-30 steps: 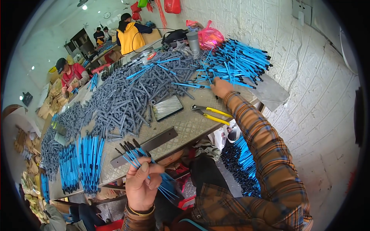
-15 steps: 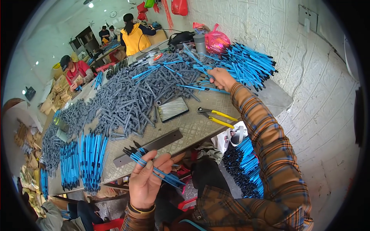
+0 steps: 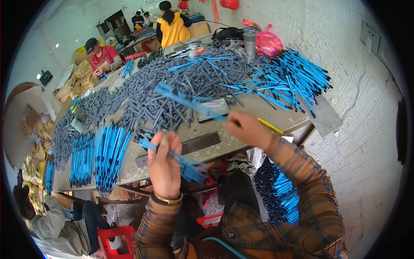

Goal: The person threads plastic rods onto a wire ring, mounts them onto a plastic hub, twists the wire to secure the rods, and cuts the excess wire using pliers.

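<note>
My left hand (image 3: 164, 166) is closed, palm up, around a bundle of thin blue sticks with black ends (image 3: 189, 168), held over the table's near edge. To its right my right hand (image 3: 248, 130) is closed on several more blue sticks (image 3: 183, 101), which point up and left and are smeared by motion. These sticks partly cover a shallow dark tray of fine pale wires (image 3: 219, 105). Near the right hand a yellow plier handle (image 3: 271, 125) shows; the rest of the pliers is hidden. A flat metal bar (image 3: 196, 143) lies beside my left hand.
Grey tubular parts (image 3: 142, 97) are heaped across the table. Blue sticks lie in a large pile (image 3: 297, 77) at the far right and in bundles (image 3: 110, 157) at the near left. More sticks (image 3: 284, 190) stand below. Co-workers (image 3: 103, 58) sit farther off; another sits lower left.
My right hand has come back from the far stick pile toward my left hand, now with blue sticks in it. My left hand keeps its bundle. The whole view has shifted.
</note>
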The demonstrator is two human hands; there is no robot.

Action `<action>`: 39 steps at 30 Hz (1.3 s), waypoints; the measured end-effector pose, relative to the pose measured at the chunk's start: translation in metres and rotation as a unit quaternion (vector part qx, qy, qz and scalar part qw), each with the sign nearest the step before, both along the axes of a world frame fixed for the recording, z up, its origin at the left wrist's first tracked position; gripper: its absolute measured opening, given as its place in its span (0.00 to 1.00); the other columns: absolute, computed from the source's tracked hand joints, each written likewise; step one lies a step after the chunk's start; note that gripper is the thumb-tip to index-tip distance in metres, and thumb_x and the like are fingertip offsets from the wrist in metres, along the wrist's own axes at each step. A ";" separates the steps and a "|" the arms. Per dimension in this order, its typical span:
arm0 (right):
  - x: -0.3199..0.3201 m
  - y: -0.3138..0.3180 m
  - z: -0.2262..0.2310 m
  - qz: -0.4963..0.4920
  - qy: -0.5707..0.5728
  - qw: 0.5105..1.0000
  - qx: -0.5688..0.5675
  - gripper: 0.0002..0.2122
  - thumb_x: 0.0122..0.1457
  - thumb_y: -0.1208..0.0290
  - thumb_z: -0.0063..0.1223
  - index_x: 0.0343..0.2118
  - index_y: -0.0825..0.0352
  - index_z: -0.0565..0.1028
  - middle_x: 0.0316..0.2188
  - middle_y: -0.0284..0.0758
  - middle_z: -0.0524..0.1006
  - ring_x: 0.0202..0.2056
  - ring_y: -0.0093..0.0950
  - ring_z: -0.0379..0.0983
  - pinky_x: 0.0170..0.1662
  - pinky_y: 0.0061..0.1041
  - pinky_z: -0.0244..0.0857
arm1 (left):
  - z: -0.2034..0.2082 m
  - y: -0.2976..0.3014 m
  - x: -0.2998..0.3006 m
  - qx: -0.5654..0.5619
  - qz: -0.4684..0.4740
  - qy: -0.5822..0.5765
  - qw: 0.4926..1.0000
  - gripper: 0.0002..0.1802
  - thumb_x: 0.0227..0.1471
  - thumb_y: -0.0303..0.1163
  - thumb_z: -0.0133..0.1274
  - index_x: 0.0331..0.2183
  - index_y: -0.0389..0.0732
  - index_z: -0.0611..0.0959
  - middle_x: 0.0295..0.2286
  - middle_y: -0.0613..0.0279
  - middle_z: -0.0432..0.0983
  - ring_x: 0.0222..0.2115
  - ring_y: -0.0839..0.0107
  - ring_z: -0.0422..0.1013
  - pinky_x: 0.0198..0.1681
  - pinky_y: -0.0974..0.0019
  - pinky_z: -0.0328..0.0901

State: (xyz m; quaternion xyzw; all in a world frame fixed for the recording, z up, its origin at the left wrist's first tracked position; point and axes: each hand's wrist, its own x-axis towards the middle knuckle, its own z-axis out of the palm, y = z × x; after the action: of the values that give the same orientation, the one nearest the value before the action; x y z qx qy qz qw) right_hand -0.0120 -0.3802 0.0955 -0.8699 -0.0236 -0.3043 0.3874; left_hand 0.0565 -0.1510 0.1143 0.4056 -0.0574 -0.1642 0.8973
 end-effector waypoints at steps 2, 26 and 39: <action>-0.026 0.027 -0.005 0.020 -0.007 0.999 -0.030 0.13 0.50 0.65 0.55 0.18 0.66 0.66 0.13 0.34 0.66 0.15 0.26 0.60 0.19 0.26 0.54 | 0.002 -0.011 0.004 -0.009 0.065 -0.081 0.995 0.12 0.53 0.27 0.48 0.41 0.39 0.71 0.37 0.54 0.73 0.36 0.65 0.71 0.42 0.63 0.64; -0.086 -0.172 -0.033 -0.543 0.068 0.809 -0.217 0.13 0.49 0.62 0.53 0.33 0.66 0.72 0.36 0.43 0.70 0.39 0.43 0.66 0.40 0.38 0.62 | 0.016 0.041 -0.045 -0.175 -0.244 0.011 0.954 0.12 0.57 0.32 0.41 0.44 0.43 0.68 0.27 0.59 0.70 0.21 0.74 0.58 0.25 0.71 0.55; -0.034 -0.141 -0.026 -0.344 -0.097 0.919 -0.169 0.09 0.52 0.72 0.50 0.37 0.64 0.72 0.34 0.40 0.73 0.34 0.38 0.70 0.35 0.31 0.64 | 0.014 0.009 -0.045 0.003 -0.174 -0.033 0.984 0.17 0.55 0.34 0.44 0.47 0.41 0.68 0.42 0.45 0.70 0.38 0.63 0.67 0.42 0.62 0.61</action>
State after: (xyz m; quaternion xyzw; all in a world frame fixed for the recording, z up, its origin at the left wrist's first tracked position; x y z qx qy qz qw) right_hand -0.0463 -0.5216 0.0693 -0.8432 0.1883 -0.4932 0.1019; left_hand 0.0112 -0.1418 0.1283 0.3971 -0.1558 -0.3049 0.8515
